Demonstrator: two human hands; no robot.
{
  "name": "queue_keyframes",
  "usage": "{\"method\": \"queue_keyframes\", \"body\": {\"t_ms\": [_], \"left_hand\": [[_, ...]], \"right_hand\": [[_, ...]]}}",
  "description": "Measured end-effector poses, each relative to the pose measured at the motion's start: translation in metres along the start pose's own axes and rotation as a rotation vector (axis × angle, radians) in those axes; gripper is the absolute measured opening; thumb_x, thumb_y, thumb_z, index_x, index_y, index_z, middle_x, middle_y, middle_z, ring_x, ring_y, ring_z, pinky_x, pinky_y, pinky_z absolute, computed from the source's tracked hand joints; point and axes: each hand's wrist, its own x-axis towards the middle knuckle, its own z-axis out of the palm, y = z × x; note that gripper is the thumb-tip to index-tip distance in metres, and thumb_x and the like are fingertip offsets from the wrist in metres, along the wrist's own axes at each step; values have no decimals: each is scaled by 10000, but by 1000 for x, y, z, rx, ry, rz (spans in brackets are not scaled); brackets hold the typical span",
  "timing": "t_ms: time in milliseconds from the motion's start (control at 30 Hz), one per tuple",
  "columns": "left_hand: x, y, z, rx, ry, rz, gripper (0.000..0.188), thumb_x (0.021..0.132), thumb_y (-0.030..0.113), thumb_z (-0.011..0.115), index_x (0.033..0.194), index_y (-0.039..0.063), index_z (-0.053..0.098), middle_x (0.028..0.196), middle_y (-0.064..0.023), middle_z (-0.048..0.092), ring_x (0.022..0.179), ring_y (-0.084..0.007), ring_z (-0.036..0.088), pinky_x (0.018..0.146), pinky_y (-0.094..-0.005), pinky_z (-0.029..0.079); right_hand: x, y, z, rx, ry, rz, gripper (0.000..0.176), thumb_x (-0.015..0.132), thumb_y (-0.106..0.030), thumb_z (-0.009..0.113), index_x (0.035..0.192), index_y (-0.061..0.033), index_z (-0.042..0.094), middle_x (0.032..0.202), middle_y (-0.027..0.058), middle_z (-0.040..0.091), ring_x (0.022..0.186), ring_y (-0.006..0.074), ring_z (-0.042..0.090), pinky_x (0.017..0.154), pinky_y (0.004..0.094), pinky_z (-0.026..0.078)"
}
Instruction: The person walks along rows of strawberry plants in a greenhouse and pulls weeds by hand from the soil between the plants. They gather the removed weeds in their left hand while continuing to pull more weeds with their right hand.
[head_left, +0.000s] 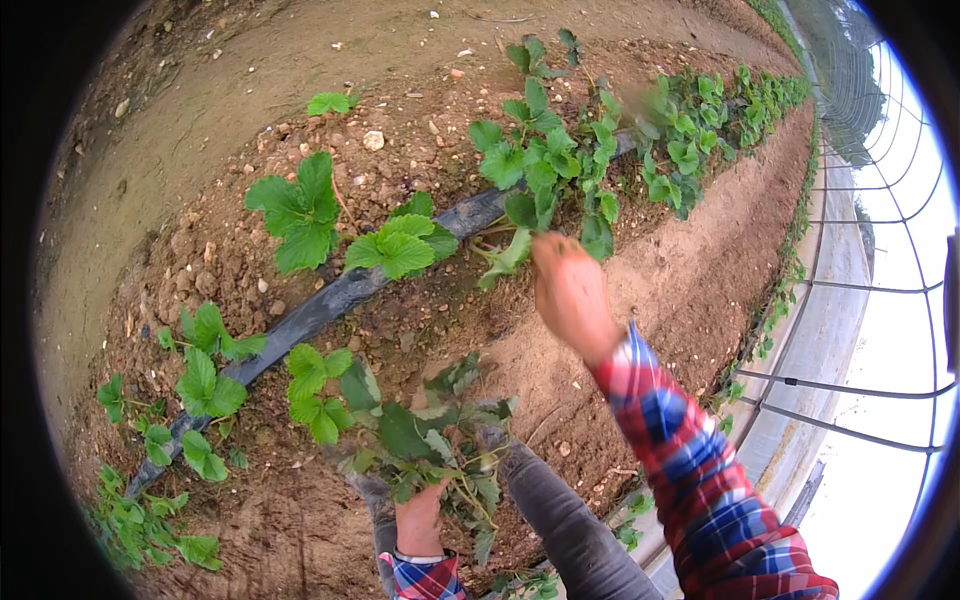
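Note:
My left hand (424, 517), low in the view, is shut on a bunch of strawberry leaves and runners (420, 435). Its fingers are mostly hidden by the foliage, and some stems trail down on the right. Farther up, my right hand (570, 289) reaches to the edge of a leafy strawberry plant (536, 161). A folded, paler leaf (510, 259) is right beside its fingertips. The fingers are bent and partly hidden, so whether they pinch a stem does not show. A smaller strawberry plant (401, 244) grows to the left of that hand.
A dark drip hose (330, 304) runs diagonally along the soil bed (225, 247). More strawberry plants (697, 127) continue up the row. My legs in grey trousers (562, 510) straddle the lower bed. At right stand a greenhouse frame (847, 386) and plastic sheeting (832, 247).

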Motion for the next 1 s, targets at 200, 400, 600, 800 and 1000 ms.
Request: {"method": "queue_keyframes", "body": {"t_ms": [200,400,600,800,1000], "left_hand": [[-2,-45,21,-649,161,-39,260,766,-61,632,1018,-28,580,968,-87,614,837,-193,582,735,-322,507],[0,-56,-1,-199,-77,122,693,531,24,620,1199,195,554,833,-117,592,739,-328,561,678,-379,463],[-5,-45,9,-461,133,-15,212,755,6,660,952,-20,587,922,-82,612,801,-179,568,716,-310,496],[-5,-50,-3,-307,166,101,207,763,13,658,953,-13,582,928,-84,603,802,-179,572,726,-314,505],[-16,-42,-18,144,53,17,619,562,-42,628,1158,120,574,1027,-132,615,863,-286,578,742,-345,470]], "right_hand": [[49,21,40,-93,-72,-46,106,653,-140,649,732,-72,627,746,146,627,742,330,634,613,423,508],[45,12,47,44,-285,59,217,692,-219,646,880,-110,642,824,155,645,801,354,632,680,429,519],[54,0,38,-77,-398,130,198,697,-250,656,832,-105,645,837,128,641,787,347,622,666,418,510],[73,-3,17,-309,-313,-314,76,656,-169,648,687,-100,648,738,123,645,711,314,646,602,393,524],[82,14,-12,-635,-663,-119,88,770,-116,597,808,-84,670,736,108,627,655,235,635,585,362,538]]}}
